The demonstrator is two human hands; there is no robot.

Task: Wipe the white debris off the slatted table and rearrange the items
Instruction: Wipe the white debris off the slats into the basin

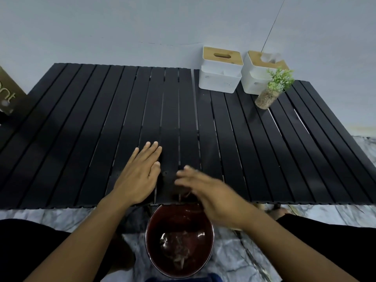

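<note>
1. A dark red round bucket point(147, 237) stands on the marble floor point(254, 253) just below the near edge of the slatted table point(81, 139), between the person's dark-clad legs. A pale, tangled clump point(177, 250) lies at its bottom.
2. The right hand point(205, 192) hangs over the table's near edge, directly above the bucket. It is blurred: the fingers seem stretched out, but whether they hold anything cannot be told.
3. The left hand point(140, 171) lies palm down on the table's near middle slats, just beside the right hand. Its fingers are straight and close together, and it holds nothing.
4. The black table fills the frame from side to side, with thin gaps showing between its slats.
5. A small green plant in a clear jar point(271, 92) stands toward the table's far right corner.
6. A brown cardboard box point(10, 96), cut off by the frame, sits off the table's far left end.
7. Two white boxes with wooden lids stand side by side on the table's far edge, by the pale wall. The left box point(220, 76) shows a slot in its lid. The right box point(253, 82), just behind the plant, has tissue poking out of its top.
</note>
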